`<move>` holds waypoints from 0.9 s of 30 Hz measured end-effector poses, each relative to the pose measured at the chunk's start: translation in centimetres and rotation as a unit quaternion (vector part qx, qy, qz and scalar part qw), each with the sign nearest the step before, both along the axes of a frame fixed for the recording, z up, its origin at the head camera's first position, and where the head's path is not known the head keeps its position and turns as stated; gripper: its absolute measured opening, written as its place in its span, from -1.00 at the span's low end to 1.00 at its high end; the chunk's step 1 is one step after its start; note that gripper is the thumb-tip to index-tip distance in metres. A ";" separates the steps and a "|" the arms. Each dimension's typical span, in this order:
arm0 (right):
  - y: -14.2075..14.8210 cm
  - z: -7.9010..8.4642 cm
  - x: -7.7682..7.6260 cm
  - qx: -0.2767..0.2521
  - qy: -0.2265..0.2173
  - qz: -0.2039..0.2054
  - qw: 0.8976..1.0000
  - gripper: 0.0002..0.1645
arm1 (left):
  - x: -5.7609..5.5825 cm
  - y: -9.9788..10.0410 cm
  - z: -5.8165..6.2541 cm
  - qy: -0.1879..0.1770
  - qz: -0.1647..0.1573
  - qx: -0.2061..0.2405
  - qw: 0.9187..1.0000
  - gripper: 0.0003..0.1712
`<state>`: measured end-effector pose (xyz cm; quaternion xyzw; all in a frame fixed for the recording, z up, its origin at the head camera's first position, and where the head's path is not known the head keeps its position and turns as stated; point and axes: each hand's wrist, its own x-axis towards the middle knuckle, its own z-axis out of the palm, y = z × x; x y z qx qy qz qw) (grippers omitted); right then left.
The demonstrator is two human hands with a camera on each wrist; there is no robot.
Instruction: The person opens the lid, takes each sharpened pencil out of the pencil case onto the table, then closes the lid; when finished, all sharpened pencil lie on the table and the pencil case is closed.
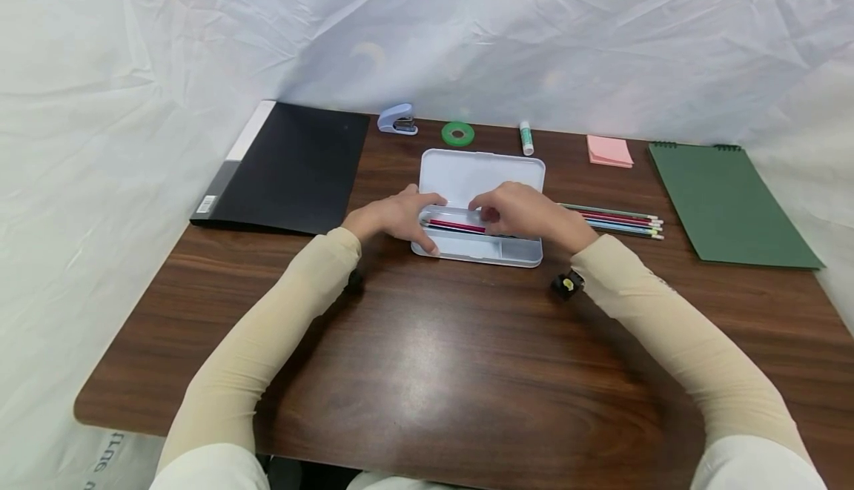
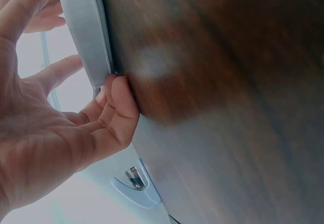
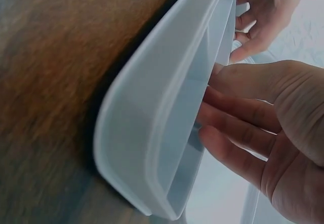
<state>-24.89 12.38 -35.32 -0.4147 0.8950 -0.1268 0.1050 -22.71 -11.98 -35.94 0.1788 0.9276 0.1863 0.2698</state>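
Observation:
A white pencil case (image 1: pixel 470 247) lies with its lid (image 1: pixel 483 171) raised at the back. Red and dark pencils (image 1: pixel 457 226) show in its long compartment, beside a clear plastic piece (image 1: pixel 454 214). My left hand (image 1: pixel 400 216) grips the case's left end, thumb at the front edge and fingers farther back; in the left wrist view, curled fingertips (image 2: pixel 121 97) touch the case's end. My right hand (image 1: pixel 517 208) reaches in from the right, over the pencils. Its thumb and fingers (image 3: pixel 238 112) dip behind the near wall, so whether they hold a pencil is hidden.
Several loose pencils (image 1: pixel 620 223) lie right of the case. A green spiral pad (image 1: pixel 734 208) and pink sticky notes (image 1: pixel 609 151) are farther right. Behind stand a glue stick (image 1: pixel 526 138), green tape (image 1: pixel 457 133) and a stapler (image 1: pixel 397 119). A black folder (image 1: pixel 293 167) lies left.

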 end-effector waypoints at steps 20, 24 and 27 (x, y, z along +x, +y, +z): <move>-1.9 0.4 0.6 0.075 0.009 0.010 0.997 -0.55 | -0.1 0.1 0.1 0.005 0.001 -0.007 1.000 0.10; -2.2 0.4 0.6 0.087 -0.006 0.006 0.996 -0.52 | -0.1 0.1 0.0 0.004 0.000 -0.006 1.000 0.10; -2.2 0.3 0.5 0.091 -0.016 0.004 0.996 -0.51 | -0.1 0.1 0.0 0.004 -0.001 -0.007 1.000 0.10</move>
